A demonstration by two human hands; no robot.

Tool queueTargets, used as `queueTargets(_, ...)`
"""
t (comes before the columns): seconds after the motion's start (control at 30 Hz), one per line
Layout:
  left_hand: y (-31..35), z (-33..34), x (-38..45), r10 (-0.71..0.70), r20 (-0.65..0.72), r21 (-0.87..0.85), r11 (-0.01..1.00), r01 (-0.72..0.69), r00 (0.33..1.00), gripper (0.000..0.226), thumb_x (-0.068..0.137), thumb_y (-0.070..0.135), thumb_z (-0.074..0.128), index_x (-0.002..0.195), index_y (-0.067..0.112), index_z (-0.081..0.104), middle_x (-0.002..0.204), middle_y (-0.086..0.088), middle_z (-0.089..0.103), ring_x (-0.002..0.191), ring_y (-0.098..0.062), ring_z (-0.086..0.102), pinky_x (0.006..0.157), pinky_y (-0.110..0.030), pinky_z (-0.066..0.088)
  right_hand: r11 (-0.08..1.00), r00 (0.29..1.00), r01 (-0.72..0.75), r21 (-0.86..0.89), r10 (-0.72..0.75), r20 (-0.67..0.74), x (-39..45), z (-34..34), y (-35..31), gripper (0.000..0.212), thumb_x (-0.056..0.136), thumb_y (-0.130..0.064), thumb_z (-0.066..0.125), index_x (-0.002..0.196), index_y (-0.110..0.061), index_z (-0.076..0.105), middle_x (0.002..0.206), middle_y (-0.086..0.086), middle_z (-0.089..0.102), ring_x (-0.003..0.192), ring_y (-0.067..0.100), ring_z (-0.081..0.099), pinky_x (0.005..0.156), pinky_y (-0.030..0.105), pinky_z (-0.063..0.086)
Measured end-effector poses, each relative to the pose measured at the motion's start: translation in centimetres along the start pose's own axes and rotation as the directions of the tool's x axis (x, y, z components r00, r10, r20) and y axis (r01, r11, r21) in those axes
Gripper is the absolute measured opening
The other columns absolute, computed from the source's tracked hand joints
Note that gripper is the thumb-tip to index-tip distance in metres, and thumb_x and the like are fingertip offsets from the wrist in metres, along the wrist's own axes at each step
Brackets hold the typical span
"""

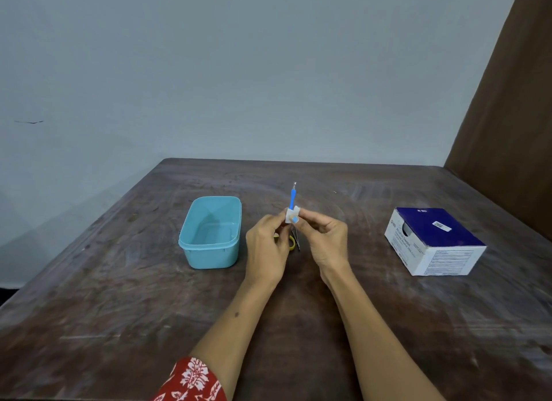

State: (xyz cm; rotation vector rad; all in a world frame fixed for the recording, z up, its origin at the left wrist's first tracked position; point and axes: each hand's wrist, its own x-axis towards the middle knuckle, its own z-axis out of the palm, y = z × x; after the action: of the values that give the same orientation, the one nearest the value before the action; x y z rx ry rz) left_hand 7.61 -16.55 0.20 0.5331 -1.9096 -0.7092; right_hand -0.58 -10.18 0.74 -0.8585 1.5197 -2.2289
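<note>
A thin blue-handled tool with a metal tip stands upright above the middle of the table. A small white pad is wrapped round its lower handle. My left hand pinches the tool and pad from the left. My right hand pinches the pad from the right, fingers curled. Both hands meet at the pad, lifted off the table. Beneath them lie a yellow ring-shaped item and a thin metal piece, mostly hidden by the hands.
An empty light-blue plastic tub stands left of my hands. A blue and white carton of alcohol swabs sits at the right. The dark wooden table meets a grey wall behind and a brown panel at the right.
</note>
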Motion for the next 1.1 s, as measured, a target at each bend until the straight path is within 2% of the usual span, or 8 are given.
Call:
queueTargets(0.13,0.16,0.14,-0.11,0.008,0.040,0.009,1.000,-0.008,0.999,0.024,0.080,-0.002,0.064,0.100,0.009,0.072,0.082,-0.010,0.069,0.072,-0.020,0.063,0.068,-0.028,0.049,1.000,0.999,0.005,-0.009,-0.005,-0.034,0.07,-0.08,0.10,0.024,0.077,0.003,0.071,0.096,-0.011,0.072,0.082,-0.002,0.075,0.077,0.011,0.071,0.066,0.016,0.053)
queueTargets(0.23,0.14,0.24,-0.18,-0.017,0.040,-0.033,0.999,0.018,0.999,0.021,0.079,-0.002,0.067,0.096,0.008,0.073,0.085,-0.008,0.072,0.073,-0.018,0.066,0.070,-0.032,0.054,0.998,0.995,0.012,-0.063,-0.018,-0.095,0.26,-0.11,0.11,0.028,0.074,0.002,0.074,0.098,-0.013,0.070,0.085,0.001,0.073,0.076,0.010,0.069,0.069,0.019,0.055)
queueTargets(0.43,0.17,0.29,-0.23,-0.096,0.043,-0.084,0.992,0.099,0.994,0.022,0.079,0.002,0.068,0.098,0.012,0.073,0.084,-0.003,0.074,0.071,-0.011,0.067,0.070,-0.028,0.056,0.989,0.989,0.025,-0.143,-0.045,-0.141,0.30,-0.02,0.26,0.014,0.075,-0.003,0.075,0.082,-0.015,0.072,0.081,0.008,0.073,0.069,0.013,0.068,0.064,0.023,0.055)
queueTargets(0.53,0.10,0.18,-0.25,-0.113,0.055,-0.084,0.990,0.117,0.992,0.021,0.079,0.002,0.068,0.096,0.013,0.074,0.081,-0.002,0.074,0.070,-0.008,0.066,0.070,-0.026,0.056,0.989,0.989,0.023,-0.143,-0.043,-0.140,0.23,0.08,0.35,0.013,0.076,-0.005,0.074,0.080,-0.017,0.073,0.076,0.003,0.073,0.065,0.009,0.067,0.059,0.019,0.052)
queueTargets(0.73,0.31,0.40,-0.32,-0.079,0.086,-0.043,0.996,0.082,0.993,0.023,0.078,0.002,0.069,0.098,0.012,0.073,0.088,-0.002,0.074,0.076,-0.005,0.065,0.073,-0.021,0.052,0.984,0.955,0.094,-0.153,-0.132,-0.266,0.32,0.25,0.26,0.011,0.078,-0.010,0.072,0.082,-0.020,0.073,0.070,-0.011,0.071,0.063,0.000,0.065,0.057,0.012,0.048)
queueTargets(0.9,0.09,0.17,-0.14,-0.079,0.026,0.013,0.997,0.078,0.997,0.026,0.077,-0.005,0.065,0.097,0.009,0.073,0.089,-0.005,0.073,0.079,-0.013,0.066,0.074,-0.023,0.051,0.964,0.980,0.025,-0.266,-0.077,-0.185,0.06,0.75,0.69,0.009,0.077,-0.013,0.074,0.086,-0.011,0.074,0.075,0.001,0.073,0.071,0.014,0.069,0.065,0.025,0.055)
queueTargets(1.03,0.17,0.21,-0.28,-0.076,0.099,0.027,0.997,0.073,0.992,0.026,0.079,-0.001,0.066,0.102,0.010,0.072,0.092,-0.004,0.073,0.082,-0.010,0.065,0.077,-0.019,0.050,0.950,0.933,0.103,-0.295,-0.195,-0.303,0.16,0.52,0.48,0.009,0.081,-0.016,0.069,0.090,-0.017,0.073,0.078,-0.007,0.072,0.071,0.001,0.067,0.065,0.012,0.052)
queueTargets(1.1,0.27,0.20,-0.35,-0.057,0.107,0.033,0.998,0.054,0.993,0.025,0.079,0.000,0.066,0.101,0.009,0.072,0.090,-0.005,0.073,0.082,-0.012,0.065,0.076,-0.021,0.050,0.947,0.929,0.114,-0.302,-0.209,-0.305,0.17,0.43,0.47,0.010,0.082,-0.015,0.069,0.091,-0.016,0.073,0.077,-0.008,0.071,0.069,-0.002,0.066,0.063,0.010,0.050)
